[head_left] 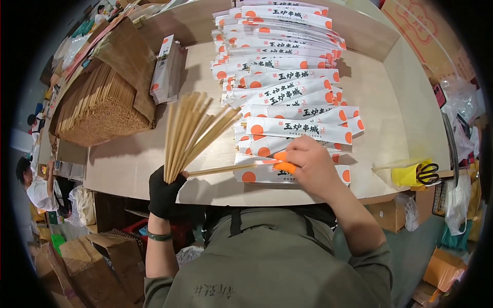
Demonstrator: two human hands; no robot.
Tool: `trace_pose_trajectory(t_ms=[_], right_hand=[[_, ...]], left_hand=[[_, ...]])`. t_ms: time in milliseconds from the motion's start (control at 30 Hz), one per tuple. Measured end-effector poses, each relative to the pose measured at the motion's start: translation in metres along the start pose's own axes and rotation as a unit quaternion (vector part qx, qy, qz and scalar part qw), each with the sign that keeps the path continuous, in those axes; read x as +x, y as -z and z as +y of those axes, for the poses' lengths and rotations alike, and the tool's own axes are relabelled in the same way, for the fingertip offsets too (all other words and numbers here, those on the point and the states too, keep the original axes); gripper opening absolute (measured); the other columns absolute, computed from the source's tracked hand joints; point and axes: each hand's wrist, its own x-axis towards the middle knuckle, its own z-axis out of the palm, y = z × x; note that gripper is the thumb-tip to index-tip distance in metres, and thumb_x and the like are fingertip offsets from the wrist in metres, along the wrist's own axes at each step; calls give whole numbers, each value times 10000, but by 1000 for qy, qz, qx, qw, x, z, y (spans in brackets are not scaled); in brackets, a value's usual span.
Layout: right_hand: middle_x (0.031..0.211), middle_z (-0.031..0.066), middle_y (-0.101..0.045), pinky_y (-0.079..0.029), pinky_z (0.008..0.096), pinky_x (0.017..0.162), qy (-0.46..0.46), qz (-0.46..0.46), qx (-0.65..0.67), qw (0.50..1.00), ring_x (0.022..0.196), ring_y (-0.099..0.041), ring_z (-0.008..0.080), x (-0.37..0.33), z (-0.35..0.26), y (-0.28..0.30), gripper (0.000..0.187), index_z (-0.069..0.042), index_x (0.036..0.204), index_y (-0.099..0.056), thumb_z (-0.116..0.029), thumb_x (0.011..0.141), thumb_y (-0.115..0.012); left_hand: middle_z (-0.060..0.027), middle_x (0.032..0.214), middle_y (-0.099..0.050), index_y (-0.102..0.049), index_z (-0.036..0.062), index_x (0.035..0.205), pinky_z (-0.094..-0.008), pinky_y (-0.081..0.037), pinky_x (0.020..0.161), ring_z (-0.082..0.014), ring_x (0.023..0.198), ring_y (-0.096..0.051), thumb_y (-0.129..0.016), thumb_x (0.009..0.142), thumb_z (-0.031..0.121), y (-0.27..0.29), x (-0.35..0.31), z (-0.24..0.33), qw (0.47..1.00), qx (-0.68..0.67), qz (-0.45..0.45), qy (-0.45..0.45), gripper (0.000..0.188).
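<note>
My left hand [165,191], in a black fingerless glove, is closed around a fanned bunch of wooden chopsticks [192,136]. From it, a pair of chopsticks [221,169] points sideways toward my right hand [307,163]. Orange finger covers sit on the thumb and forefinger of my right hand, which pinches a narrow white-and-orange paper strip, apparently a chopstick sleeve [266,162], at the far end of that pair. How far the sticks reach inside is hidden by the fingers. Just beyond lies a long pile of white paper chopstick sleeves [300,129] with orange dots and black lettering.
A large paper-wrapped bundle of chopsticks [102,105] stands at the left, beside a neat stack of sleeves [165,72]. Black-handled scissors [427,173] and a yellow piece [404,176] lie at the right edge of the rimmed table [382,123]. Cardboard boxes [100,267] stand at lower left. People are in the left background.
</note>
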Motion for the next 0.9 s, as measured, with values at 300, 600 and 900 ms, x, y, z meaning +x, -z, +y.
trace_pose_trajectory(t_ms=[300,600,900], right_hand=[[964,110,-565,-437,402,749,181,109,-187,959,869,-551,277,32,-15,-31,286,-28,981,-625,-178,748,-697],[844,72,-565,-450,330,632,184,-34,-194,963,789,-579,221,-39,1,-60,180,17,909,-632,-56,746,-651],[744,50,-532,-422,279,613,-134,49,81,986,667,-511,150,-24,6,-38,227,-11,741,-544,-111,796,-740]], left_hand=[[-53,881,-641,-658,14,1057,-228,-453,597,-107,744,-590,-607,934,232,-81,18,43,936,-347,57,-20,255],[-7,740,-585,-634,23,928,-197,-317,500,-44,547,-424,-644,885,178,-74,11,26,940,-301,149,59,161],[30,698,-539,-624,37,853,-189,-317,511,-32,563,-429,-646,839,120,-51,-1,4,977,-170,100,78,87]])
